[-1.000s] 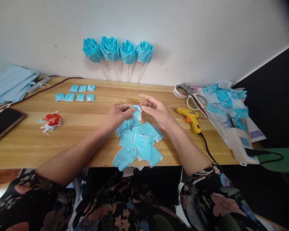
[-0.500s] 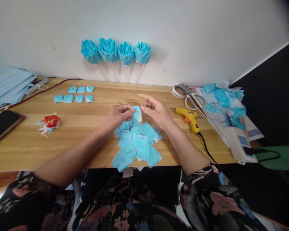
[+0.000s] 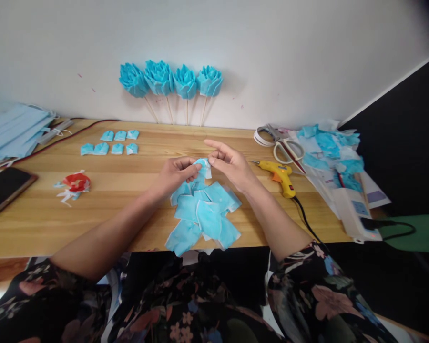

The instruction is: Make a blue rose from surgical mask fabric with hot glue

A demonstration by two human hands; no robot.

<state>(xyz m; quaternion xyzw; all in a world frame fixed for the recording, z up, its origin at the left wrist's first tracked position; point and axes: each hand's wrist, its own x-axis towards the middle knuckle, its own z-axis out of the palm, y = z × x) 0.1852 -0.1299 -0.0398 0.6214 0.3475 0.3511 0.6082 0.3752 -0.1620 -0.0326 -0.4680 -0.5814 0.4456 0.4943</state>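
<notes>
Between my hands is a small blue-and-white fabric petal (image 3: 204, 166), held above a loose pile of blue fabric pieces (image 3: 209, 214). My left hand (image 3: 177, 174) pinches its left side between thumb and fingers. My right hand (image 3: 232, 164) pinches its upper right edge with thumb and a finger, the index finger stretched out. Several folded blue petals (image 3: 117, 148) lie in two rows at the back left. Behind my hands, several blue fabric flowers (image 3: 159, 78) on thin sticks lean against the wall.
To the right lie a yellow glue gun (image 3: 279, 174), scissors (image 3: 284, 145), a tape roll (image 3: 263, 137), a heap of blue scraps (image 3: 329, 143) and a white power strip (image 3: 353, 214). On the left are blue masks (image 3: 17, 128), a phone (image 3: 7, 190) and a red bundle (image 3: 76, 182).
The view has shifted slightly, so the back of the table sits a little lower. Both hands keep their pinch on the petal, which has barely moved.
</notes>
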